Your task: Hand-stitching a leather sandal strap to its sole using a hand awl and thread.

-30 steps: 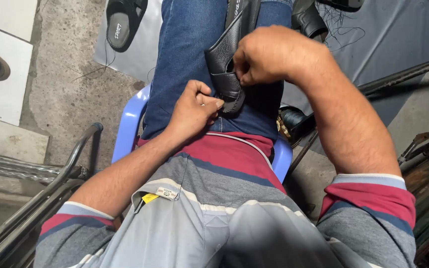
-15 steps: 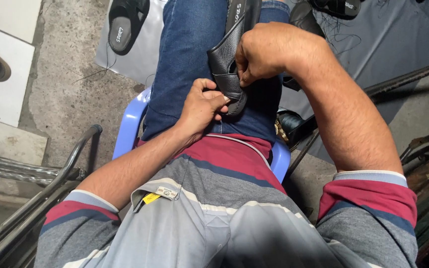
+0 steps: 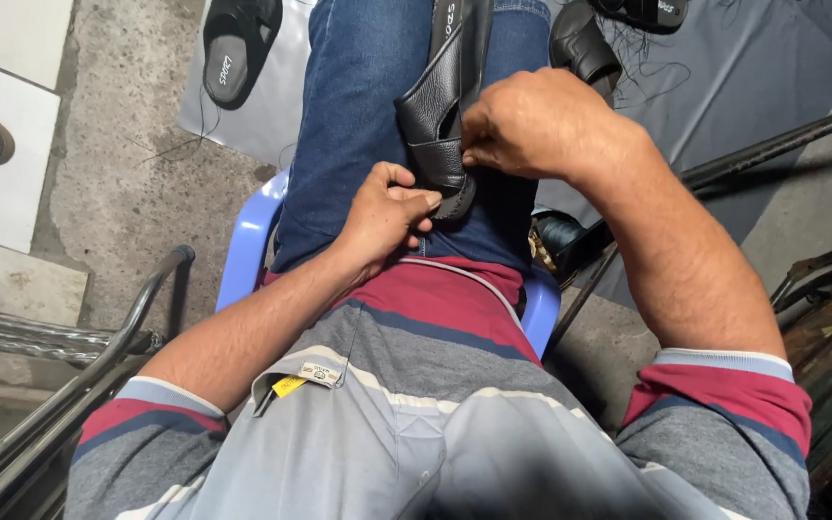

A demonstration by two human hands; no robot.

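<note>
The black leather sandal still lies on the person's lap. The right hand stays pinched on its edge. The left hand has slid up, fingers closed at its heel.

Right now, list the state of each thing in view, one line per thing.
Black sandal: lying on the lap, held at its heel end.
Left hand: fingers curled, grip closed at the sandal's heel.
Right hand: pinching the sandal's edge.
Second sandal: lying on the floor sheet, untouched.
Blue chair: sat on.
</note>
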